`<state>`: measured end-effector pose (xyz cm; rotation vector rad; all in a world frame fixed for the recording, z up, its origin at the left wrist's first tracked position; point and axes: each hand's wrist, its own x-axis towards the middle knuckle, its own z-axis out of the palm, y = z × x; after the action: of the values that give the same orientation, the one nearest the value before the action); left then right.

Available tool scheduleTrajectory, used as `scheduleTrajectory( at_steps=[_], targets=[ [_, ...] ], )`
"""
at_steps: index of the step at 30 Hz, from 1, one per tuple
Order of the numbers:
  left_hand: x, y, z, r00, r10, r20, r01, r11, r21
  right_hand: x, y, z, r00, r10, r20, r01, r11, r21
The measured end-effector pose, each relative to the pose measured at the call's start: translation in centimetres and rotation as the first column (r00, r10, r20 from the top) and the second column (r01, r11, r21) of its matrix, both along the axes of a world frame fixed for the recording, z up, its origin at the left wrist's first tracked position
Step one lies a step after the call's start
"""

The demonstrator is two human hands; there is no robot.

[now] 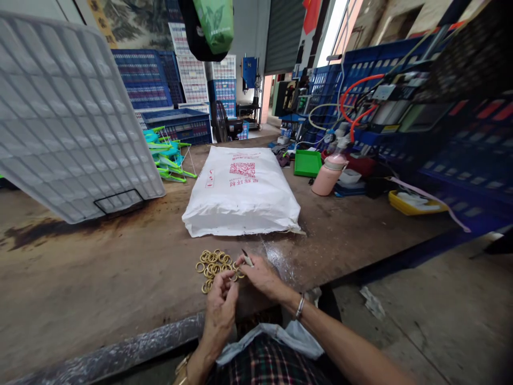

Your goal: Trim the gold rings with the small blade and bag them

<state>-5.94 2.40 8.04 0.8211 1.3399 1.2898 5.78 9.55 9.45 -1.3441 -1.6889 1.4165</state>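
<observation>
Several brass-coloured rings [212,262] lie in a loose pile near the table's front edge. At the pile's near side, my left hand [223,295] has its thumb and fingers closed around a ring [233,276]. Just right of the pile is my right hand [256,271], its fingers bent round a small tool with a dark pointed tip [247,259]. The fingertips of both hands are close together over the rings. Whether the right fingertips also touch a ring is too small to tell.
Beyond the rings lies a white sack [244,187] with red print. A pale ribbed crate [80,117] stands at the left. Farther right are a green tray [308,163], a pink bottle [329,175] and a yellow tray [417,204]. The brown table [120,278] ends close to my body.
</observation>
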Motion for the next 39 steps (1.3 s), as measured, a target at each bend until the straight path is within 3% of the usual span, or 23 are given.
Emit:
scheduleTrajectory(
  at_steps=[3, 5, 10, 14, 17, 23, 31, 36, 39],
  targets=[
    [0.1, 0.2, -0.2, 0.977, 0.056, -0.207, -0.016, 0.982, 0.187, -0.1, -1.0, 0.1, 0.981, -0.043, -0.189, -0.008, 0.965, -0.261],
    [0.1, 0.3, -0.1, 0.969, 0.038, -0.246, 0.018, 0.975, 0.222, -0.2, -1.5, 0.3, 0.947, -0.105, -0.302, -0.030, 0.912, -0.409],
    [0.1, 0.3, 0.6, 0.982, 0.004, -0.191, 0.037, 0.977, 0.208, -0.2, -2.2, 1.2, 0.881, -0.178, -0.438, -0.069, 0.868, -0.492],
    [-0.1, 0.3, 0.3, 0.999, -0.026, -0.048, 0.029, 0.997, 0.074, -0.2, -2.3, 0.9, 0.871, -0.152, -0.468, -0.095, 0.881, -0.464],
    [-0.2, 0.3, 0.1, 0.996, -0.076, 0.040, 0.077, 0.997, -0.008, -0.3, -2.2, 0.3, 0.907, -0.141, -0.397, -0.042, 0.907, -0.418],
    [-0.2, -0.2, 1.0, 0.992, -0.117, 0.036, 0.119, 0.992, -0.052, -0.4, -1.9, 0.0, 0.981, -0.013, -0.192, -0.015, 0.989, -0.144],
    [-0.6, -0.7, -0.1, 0.961, -0.137, 0.240, 0.151, 0.988, -0.039, -0.2, -2.3, 0.4, 0.978, 0.024, -0.206, -0.062, 0.982, -0.178],
    [-0.7, -0.9, -0.2, 0.933, -0.118, 0.341, 0.141, 0.989, -0.043, -0.3, -2.2, 0.3, 0.984, 0.057, -0.171, -0.074, 0.993, -0.092],
    [-0.7, -0.7, 0.0, 0.935, -0.087, 0.344, 0.117, 0.991, -0.068, 0.0, -2.4, -0.2, 0.995, 0.080, -0.056, -0.076, 0.995, 0.067]
  ],
)
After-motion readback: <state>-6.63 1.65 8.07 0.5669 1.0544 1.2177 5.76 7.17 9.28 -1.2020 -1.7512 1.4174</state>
